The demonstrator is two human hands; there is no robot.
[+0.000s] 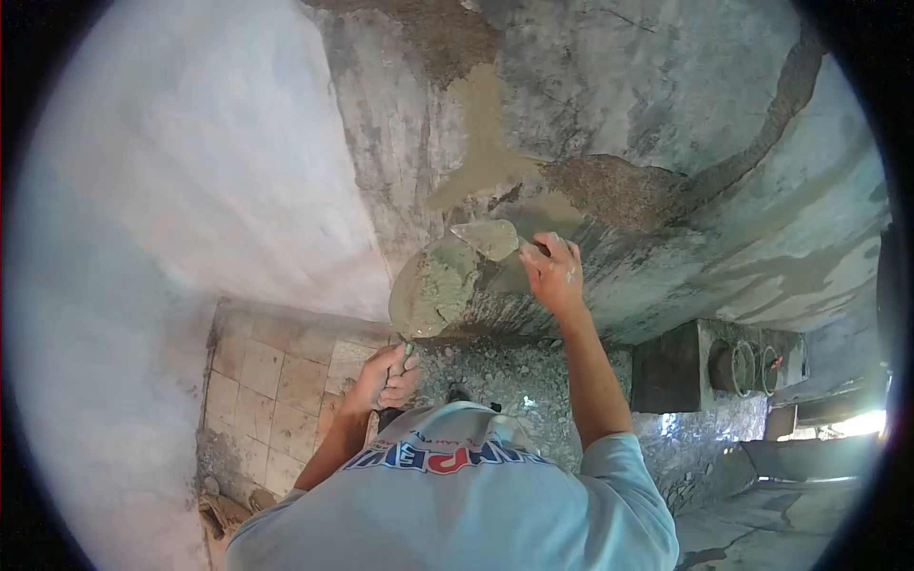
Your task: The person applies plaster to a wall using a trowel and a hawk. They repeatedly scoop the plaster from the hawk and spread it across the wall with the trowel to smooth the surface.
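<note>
My left hand is closed round the green handle of a rounded mortar pan, held up close to the wall. A heap of wet grey-green mortar covers much of the pan. In my right hand is a pointed trowel, its blade over the pan's upper edge with the tip toward the left. White smears mark the back of that hand. Beyond the trowel, the grey wall carries a fresh mortar patch and a rough bare strip.
A whitish wall rises on the left above a tiled floor. Rubble covers the ground below me. At the right stands a dark block-like structure with round rings on its side. Light enters at far right.
</note>
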